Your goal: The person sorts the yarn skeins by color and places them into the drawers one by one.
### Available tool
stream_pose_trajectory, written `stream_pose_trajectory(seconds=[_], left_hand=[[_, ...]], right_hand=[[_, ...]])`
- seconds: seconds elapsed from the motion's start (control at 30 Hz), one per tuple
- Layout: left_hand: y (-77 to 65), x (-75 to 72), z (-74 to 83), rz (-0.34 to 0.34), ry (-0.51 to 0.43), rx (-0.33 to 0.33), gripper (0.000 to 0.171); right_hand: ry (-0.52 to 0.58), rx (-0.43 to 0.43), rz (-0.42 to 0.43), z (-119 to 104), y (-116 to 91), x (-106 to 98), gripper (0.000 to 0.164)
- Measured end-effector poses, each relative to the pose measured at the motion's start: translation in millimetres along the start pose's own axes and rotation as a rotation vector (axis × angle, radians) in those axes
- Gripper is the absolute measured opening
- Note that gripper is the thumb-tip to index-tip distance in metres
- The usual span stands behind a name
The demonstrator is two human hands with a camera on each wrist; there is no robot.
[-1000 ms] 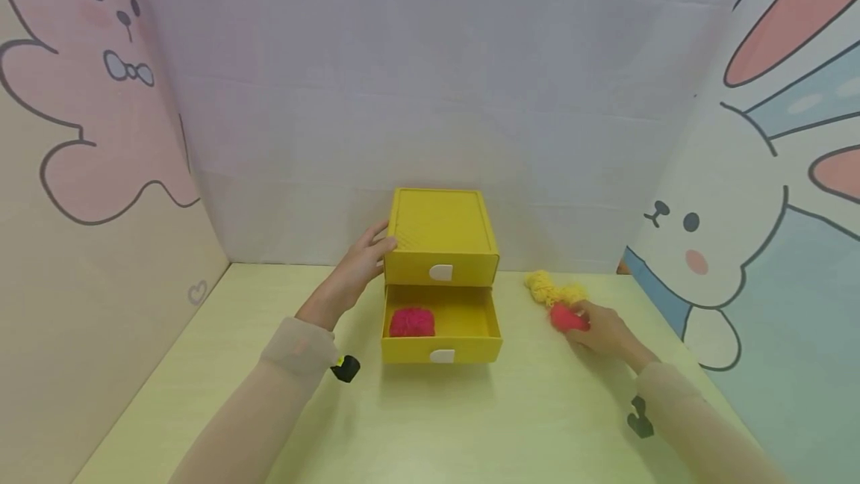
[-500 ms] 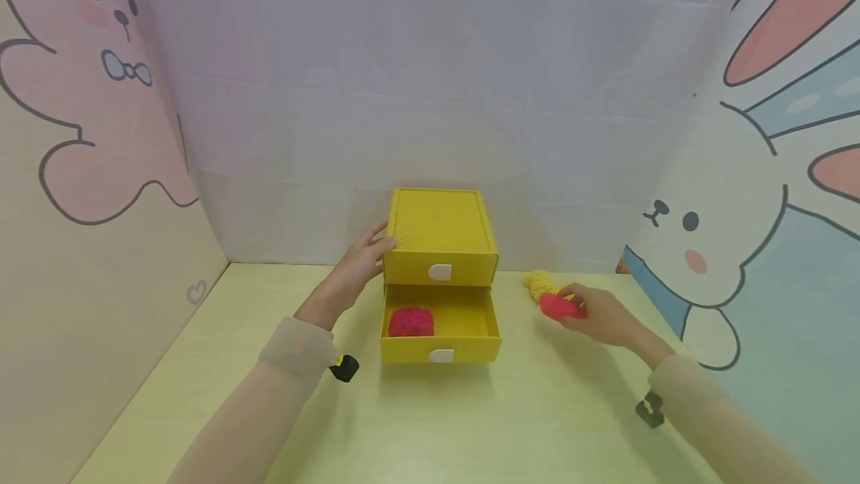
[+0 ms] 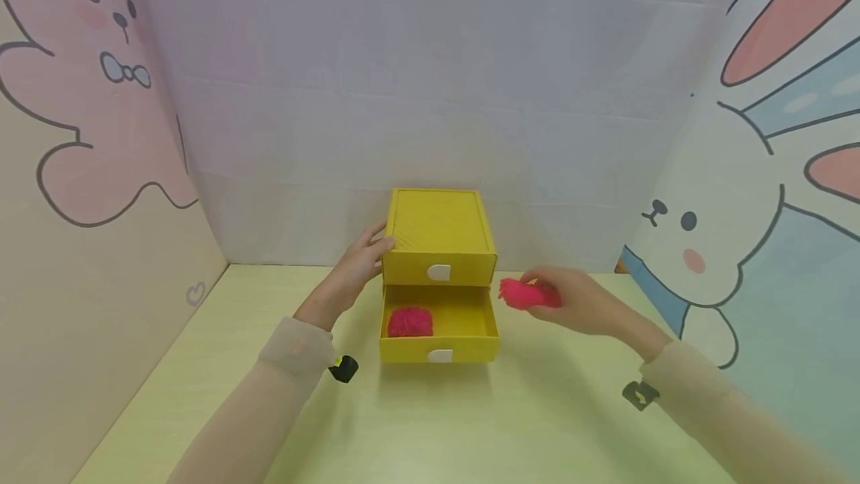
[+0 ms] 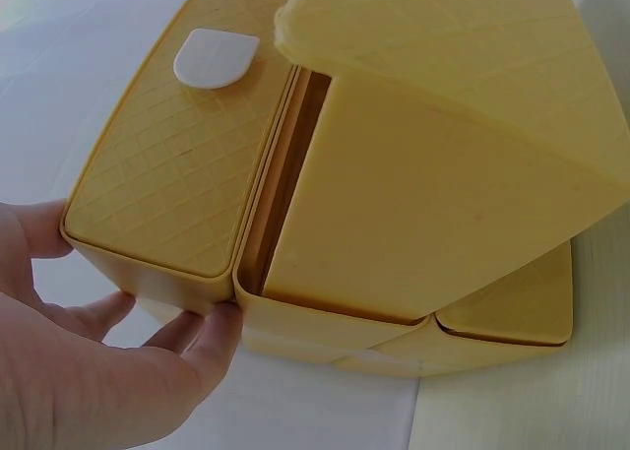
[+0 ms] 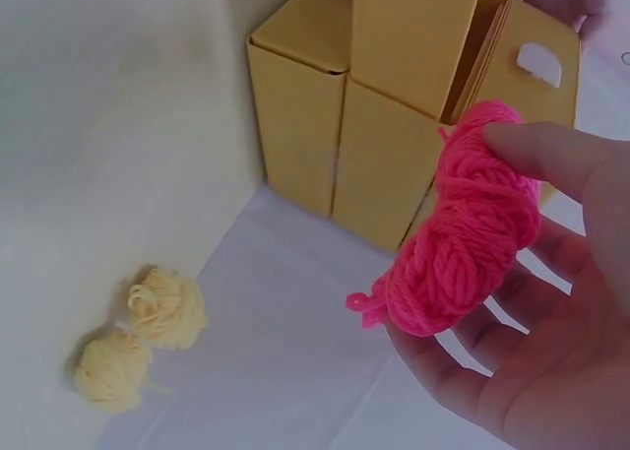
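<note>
In the head view my left hand point(image 3: 351, 272) rests against the left side of the yellow drawer cabinet point(image 3: 440, 221), thumb at its top edge and fingers spread along the side. The cabinet's middle drawer point(image 3: 470, 349) is pulled out. Inside it, on the left, lies a dark pink skein of yarn point(image 3: 410, 323). My right hand point(image 3: 581, 303) holds a bright pink skein of yarn point(image 3: 525, 294) above the table, just right of the drawer. The right wrist view shows this skein point(image 5: 468, 233) pinched between thumb and fingers, a short loose end at its lower tip.
A pale yellow skein of yarn point(image 5: 165, 307), tied into two lumps, lies on the table by the back wall; my right hand hides it in the head view. Printed cartoon walls point(image 3: 699, 245) stand on both sides. The bottom drawer point(image 4: 522, 297) is closed.
My right hand has lifted the bright pink skein off the table beside the yellow skein and carried it left toward the pulled-out drawer. The left hand has stayed on the cabinet.
</note>
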State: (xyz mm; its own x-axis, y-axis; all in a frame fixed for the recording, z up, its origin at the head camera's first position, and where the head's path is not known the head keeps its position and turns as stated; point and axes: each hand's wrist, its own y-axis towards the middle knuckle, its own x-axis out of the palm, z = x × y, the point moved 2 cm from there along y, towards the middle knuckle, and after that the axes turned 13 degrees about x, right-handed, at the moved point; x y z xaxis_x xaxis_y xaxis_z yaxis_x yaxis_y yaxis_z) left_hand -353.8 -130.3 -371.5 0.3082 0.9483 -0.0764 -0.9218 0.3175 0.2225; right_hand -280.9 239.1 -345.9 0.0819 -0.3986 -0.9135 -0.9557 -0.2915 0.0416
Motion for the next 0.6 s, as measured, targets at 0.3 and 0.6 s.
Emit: stream_pose_trajectory(seconds=[0.3,0.6], left_hand=[[0.4,-0.6,-1.0,0.002,-0.003,-0.001,0.066],[0.9,0.3,-2.1,-0.002,-0.001,0.005,0.067]], right_hand=[[-0.045,-0.118,-0.032,-42.9,4.7,-3.5,0.034],[-0.155,-0.233,-0.021,-68.1,15.8,6.0,0.035]])
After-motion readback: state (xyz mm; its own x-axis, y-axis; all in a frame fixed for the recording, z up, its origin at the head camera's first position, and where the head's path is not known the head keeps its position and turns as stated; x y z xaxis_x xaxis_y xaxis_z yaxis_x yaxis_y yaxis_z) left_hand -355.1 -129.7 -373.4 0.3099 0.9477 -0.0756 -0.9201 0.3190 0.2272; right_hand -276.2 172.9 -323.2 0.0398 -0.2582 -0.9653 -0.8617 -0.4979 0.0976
